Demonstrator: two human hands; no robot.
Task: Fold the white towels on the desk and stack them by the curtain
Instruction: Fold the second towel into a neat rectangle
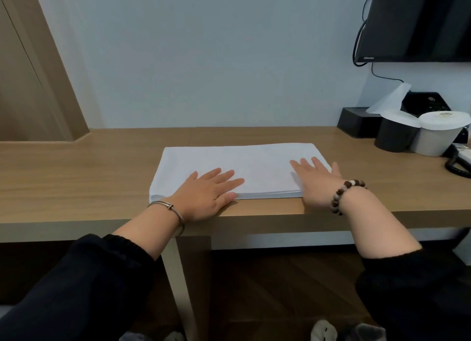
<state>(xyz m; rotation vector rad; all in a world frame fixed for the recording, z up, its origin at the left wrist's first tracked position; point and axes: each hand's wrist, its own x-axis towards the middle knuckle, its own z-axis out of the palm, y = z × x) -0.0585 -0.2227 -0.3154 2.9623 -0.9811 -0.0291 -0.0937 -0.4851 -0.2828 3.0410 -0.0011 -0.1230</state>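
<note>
A white towel (254,162), folded into a long flat rectangle, lies on the wooden desk (76,177) near its front edge. My left hand (209,192) rests flat, palm down, on the towel's near left part, fingers spread. Flat on the towel's right end lies my right hand (316,180), fingers apart and pointing away from me. Neither hand grips the cloth. The brown curtain (28,72) hangs at the far left, beside the desk's back corner.
A wall-mounted black television (418,21) hangs at the upper right with cables below it. Under it stand a black tissue box (356,121), a dark cup (395,134) and a white cup (438,136). A corded phone (458,162) sits at the right edge.
</note>
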